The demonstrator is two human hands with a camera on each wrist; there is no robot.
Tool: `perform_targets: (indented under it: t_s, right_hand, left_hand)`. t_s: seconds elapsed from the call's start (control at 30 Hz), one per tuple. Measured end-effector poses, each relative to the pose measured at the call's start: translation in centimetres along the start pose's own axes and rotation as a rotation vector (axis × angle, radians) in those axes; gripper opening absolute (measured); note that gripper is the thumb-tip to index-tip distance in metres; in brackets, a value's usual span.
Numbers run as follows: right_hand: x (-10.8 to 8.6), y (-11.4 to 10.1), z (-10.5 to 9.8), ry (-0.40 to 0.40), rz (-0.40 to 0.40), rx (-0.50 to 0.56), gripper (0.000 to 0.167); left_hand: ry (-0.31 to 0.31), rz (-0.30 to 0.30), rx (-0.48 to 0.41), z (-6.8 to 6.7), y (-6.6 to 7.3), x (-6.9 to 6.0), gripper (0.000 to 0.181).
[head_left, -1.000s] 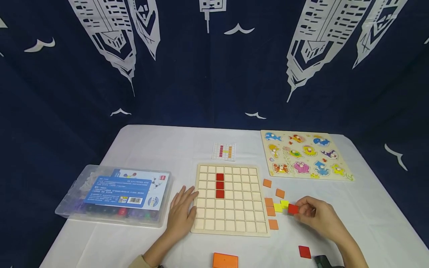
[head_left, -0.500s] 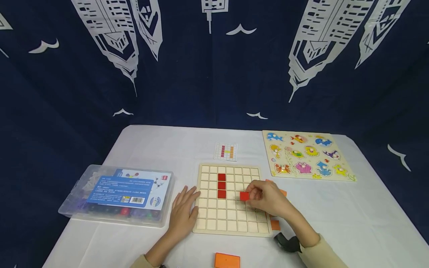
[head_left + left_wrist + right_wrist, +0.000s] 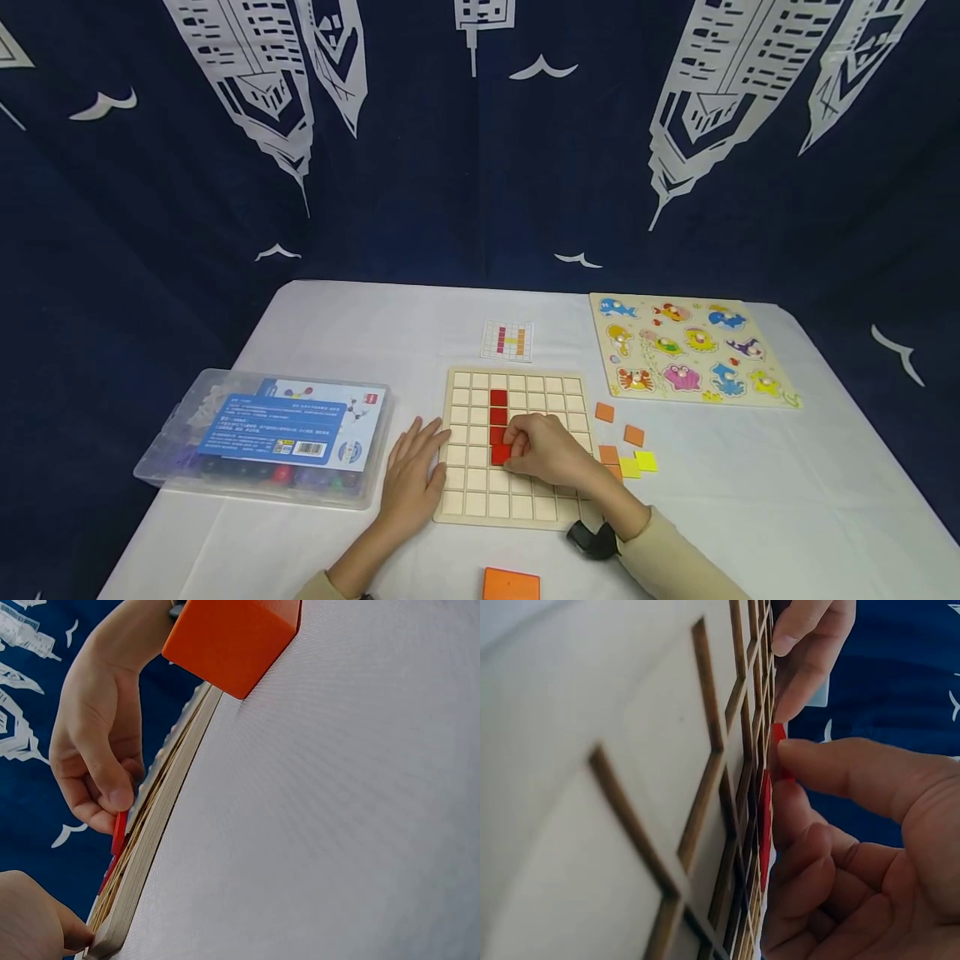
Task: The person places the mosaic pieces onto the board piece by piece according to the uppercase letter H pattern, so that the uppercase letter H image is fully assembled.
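Observation:
My right hand (image 3: 551, 450) pinches a red square tile (image 3: 499, 455) between thumb and fingers over the wooden grid board (image 3: 453, 504). That tile is at the lower end of a column of red tiles (image 3: 498, 398) set in the grid. In the right wrist view the pinched tile (image 3: 779, 733) stands tilted just above the board; whether it touches the cell is unclear. My left hand (image 3: 411, 475) rests on the table with its fingertips against the board's left edge. Fingers hide part of the board's right half.
Orange tiles (image 3: 633, 436) and yellow tiles (image 3: 646, 461) lie right of the board. Beyond it is a small pattern card (image 3: 507, 340). A plastic case (image 3: 262, 437) lies left, an animal puzzle board (image 3: 693, 358) far right, and an orange block (image 3: 512, 585) near the front edge.
The right hand has carried the red tile leftward from the loose tiles across the board to the bottom of the red column. The left hand has stayed in place.

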State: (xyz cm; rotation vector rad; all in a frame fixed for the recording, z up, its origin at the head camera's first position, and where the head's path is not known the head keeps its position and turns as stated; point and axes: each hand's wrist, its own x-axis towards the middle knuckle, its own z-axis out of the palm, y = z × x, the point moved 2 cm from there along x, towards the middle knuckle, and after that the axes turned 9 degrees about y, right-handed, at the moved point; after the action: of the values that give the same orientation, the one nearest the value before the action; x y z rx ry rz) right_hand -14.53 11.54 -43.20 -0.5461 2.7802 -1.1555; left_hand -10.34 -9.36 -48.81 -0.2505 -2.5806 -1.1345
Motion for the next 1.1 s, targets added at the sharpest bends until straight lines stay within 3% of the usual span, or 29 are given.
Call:
perform_targets:
  t_s: [0.43,0.67,0.87,1.1]
  right_hand:
    - [-0.2,0.1,0.6,-0.004,0.028,0.003,0.022]
    - [-1.2,-0.4,-1.8,0.037,-0.009,0.016,0.018]
    - [-4.5,0.5,-6.1,0.121,-0.054,0.033,0.02]
    - [-11.0,3.3,-9.7,0.29,-0.005,0.033,0.026]
  left_hand:
    - [0.004,0.002,0.0,-0.1,0.1,-0.1,0.042]
    - [0.009,0.009,-0.003,-0.1,0.1,-0.1,0.042]
    - [0.01,0.018,0.011,0.0,0.1,-0.2,0.042]
    - [0.006,0.022,0.016,0.0,0.1,-0.2,0.042]
